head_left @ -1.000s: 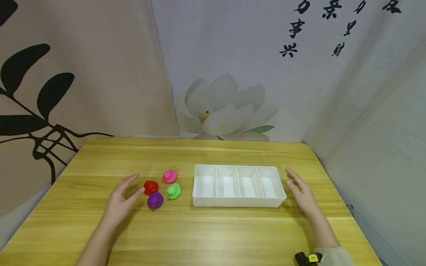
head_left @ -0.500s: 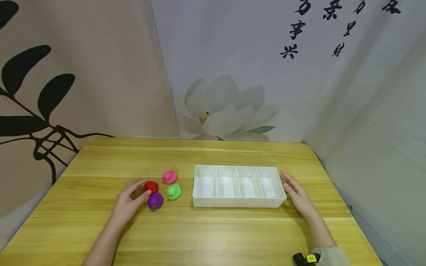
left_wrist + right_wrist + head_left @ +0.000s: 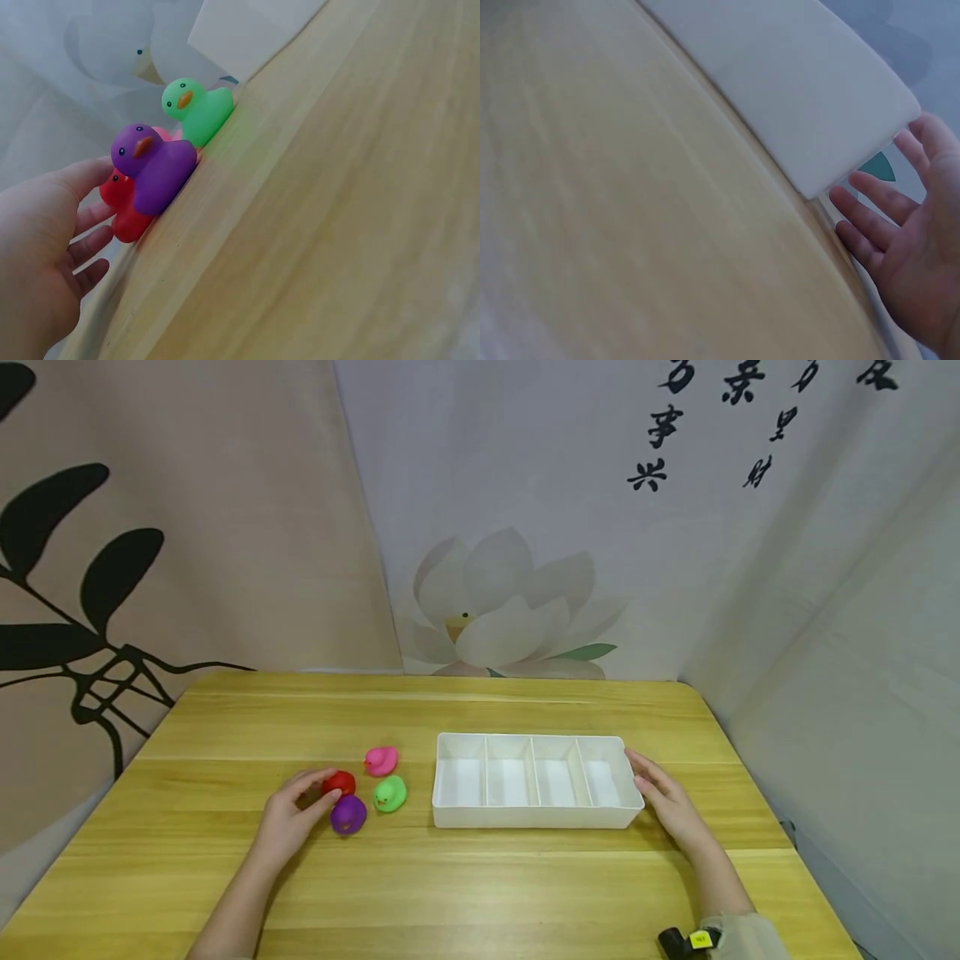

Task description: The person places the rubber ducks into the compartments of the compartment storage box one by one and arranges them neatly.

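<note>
My left hand has its thumb and index finger on either side of a red rubber duck, pinching it. In the left wrist view the red duck is partly hidden behind a purple rubber duck, while the other fingers extend beside it. A green rubber duck and a pink rubber duck sit just to the right. My right hand is at the right end of a white box with several compartments. Its thumb and fingertips are right at the box's end, fingers loosely spread in the right wrist view.
All of it stands on a wooden table. Behind hangs a curtain with a printed lotus and dark characters. On the right sleeve a small black device is worn.
My left hand has moved right, from beside the red duck to a pinch on it. The right hand has come left to the box's end. The ducks and box have stayed put.
</note>
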Demonstrator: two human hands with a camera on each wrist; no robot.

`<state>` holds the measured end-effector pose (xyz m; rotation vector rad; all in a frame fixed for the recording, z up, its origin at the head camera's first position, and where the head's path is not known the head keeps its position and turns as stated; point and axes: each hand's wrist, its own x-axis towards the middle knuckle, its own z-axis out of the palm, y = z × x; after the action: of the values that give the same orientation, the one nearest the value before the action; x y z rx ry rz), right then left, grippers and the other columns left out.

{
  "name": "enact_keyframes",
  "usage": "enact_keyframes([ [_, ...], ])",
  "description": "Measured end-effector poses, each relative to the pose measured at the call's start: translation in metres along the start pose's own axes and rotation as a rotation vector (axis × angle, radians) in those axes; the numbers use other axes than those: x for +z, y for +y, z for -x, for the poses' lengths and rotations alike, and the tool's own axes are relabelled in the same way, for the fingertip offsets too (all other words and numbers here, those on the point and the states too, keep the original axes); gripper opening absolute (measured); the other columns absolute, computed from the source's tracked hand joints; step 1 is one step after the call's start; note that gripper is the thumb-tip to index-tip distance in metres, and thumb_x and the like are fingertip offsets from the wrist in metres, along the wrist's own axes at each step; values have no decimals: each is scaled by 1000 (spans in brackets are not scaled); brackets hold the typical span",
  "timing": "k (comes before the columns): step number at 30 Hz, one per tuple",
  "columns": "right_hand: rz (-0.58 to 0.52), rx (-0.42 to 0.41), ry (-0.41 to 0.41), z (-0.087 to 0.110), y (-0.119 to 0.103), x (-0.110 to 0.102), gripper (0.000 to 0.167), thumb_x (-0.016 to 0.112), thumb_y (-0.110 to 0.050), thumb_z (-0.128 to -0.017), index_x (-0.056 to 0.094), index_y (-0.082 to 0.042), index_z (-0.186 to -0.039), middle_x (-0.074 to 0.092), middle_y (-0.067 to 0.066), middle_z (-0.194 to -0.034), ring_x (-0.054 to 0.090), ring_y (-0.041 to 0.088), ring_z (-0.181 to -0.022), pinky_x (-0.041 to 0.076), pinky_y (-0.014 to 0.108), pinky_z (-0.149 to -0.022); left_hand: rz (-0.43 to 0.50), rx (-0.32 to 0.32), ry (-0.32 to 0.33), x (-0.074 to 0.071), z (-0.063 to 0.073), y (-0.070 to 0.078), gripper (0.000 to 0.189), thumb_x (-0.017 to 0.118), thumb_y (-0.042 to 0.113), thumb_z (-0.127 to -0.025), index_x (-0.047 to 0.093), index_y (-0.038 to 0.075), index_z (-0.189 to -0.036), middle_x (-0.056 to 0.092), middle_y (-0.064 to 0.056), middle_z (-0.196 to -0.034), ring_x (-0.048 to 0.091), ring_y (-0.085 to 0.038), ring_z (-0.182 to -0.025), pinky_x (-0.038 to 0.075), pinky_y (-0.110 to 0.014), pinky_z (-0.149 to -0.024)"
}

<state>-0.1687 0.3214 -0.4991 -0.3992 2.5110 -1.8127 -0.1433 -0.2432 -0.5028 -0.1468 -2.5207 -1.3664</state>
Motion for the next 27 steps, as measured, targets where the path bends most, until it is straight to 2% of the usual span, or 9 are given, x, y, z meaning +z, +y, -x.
enact_keyframes([
  [5, -14, 2, -9, 1, 2, -1, 46, 44, -18, -103, 35, -5, -147, 36, 19, -147, 40, -3, -123, 33, 12, -95, -4, -6, 11, 1, -2, -1, 29, 71, 18, -89, 68, 5, -114, 64, -9, -110, 54, -16, -97, 41, -15, -79],
  [12, -19, 28, -32, 0, 4, -2, 48, 44, -20, -103, 33, -8, -149, 35, 23, -146, 40, -1, -123, 32, 13, -95, -10, 0, 19, 0, -3, 1, 26, 72, 13, -87, 70, 3, -111, 65, -12, -108, 54, -18, -95, 41, -12, -77],
  [18, -25, 41, -39, -1, 4, -3, 48, 44, -19, -103, 32, -9, -149, 33, 24, -147, 39, -2, -123, 32, 12, -95, -26, 13, 35, -1, -4, 1, 25, 72, 11, -87, 70, 2, -110, 65, -13, -107, 55, -21, -94, 43, -14, -75],
  [27, -26, 39, -56, -1, 5, -4, 49, 43, -19, -104, 30, -10, -150, 34, 25, -146, 40, -2, -122, 32, 13, -95, -14, 2, 59, -3, -5, 4, 24, 71, 9, -87, 70, 1, -109, 64, -12, -104, 53, -15, -86, 45, -15, -69],
])
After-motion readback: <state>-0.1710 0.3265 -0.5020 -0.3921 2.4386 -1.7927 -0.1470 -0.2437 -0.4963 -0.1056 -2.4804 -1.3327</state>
